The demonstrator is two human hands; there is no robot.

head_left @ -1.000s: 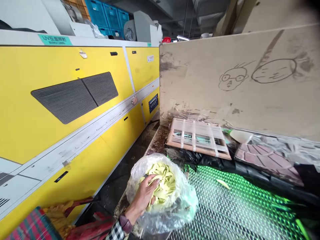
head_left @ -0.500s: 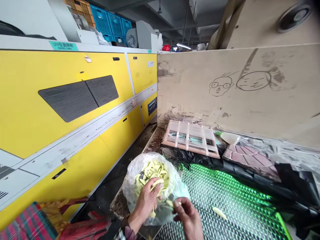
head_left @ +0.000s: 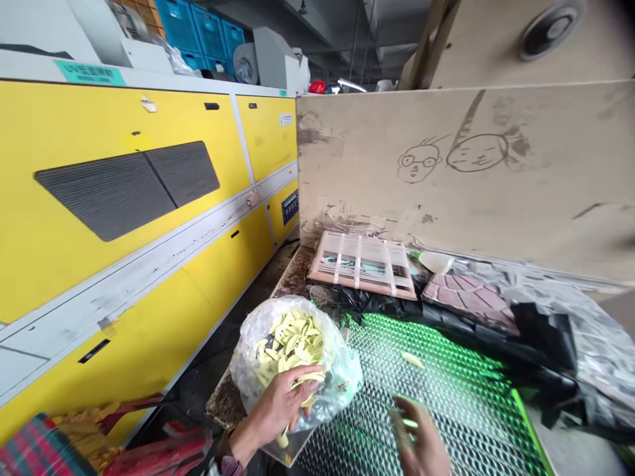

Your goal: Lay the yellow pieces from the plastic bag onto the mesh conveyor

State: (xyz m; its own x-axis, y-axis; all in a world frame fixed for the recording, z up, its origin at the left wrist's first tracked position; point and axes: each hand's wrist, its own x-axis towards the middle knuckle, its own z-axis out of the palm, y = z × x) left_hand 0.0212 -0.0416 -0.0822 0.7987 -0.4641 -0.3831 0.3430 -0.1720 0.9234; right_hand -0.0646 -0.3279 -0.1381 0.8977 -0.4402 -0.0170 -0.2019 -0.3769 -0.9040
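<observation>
Pale yellow crescent-shaped pieces (head_left: 292,337) fill a clear plastic bag (head_left: 243,370), which stands open. My left hand (head_left: 280,406) is at the bag's near side, its fingers closed around several of these crescents. To the right, my right hand (head_left: 421,436) is over the shiny green-lit textured surface (head_left: 367,403), blurred by motion. Between its thumb and fingers shows one pale crescent piece (head_left: 409,423). A single crescent (head_left: 411,359) lies on the textured surface beyond that hand.
A yellow machine (head_left: 198,291) runs along the left. Behind the work surface stands a cardboard panel (head_left: 347,165) with drawn faces. A taped wooden frame (head_left: 364,264), black plastic (head_left: 456,330) and a pink patterned piece (head_left: 469,297) lie at the back. Red cloth (head_left: 173,449) is at lower left.
My right hand has moved right, away from the bag and over the textured surface, with a crescent piece. My left hand stays by the bag. The view has shifted slightly right.
</observation>
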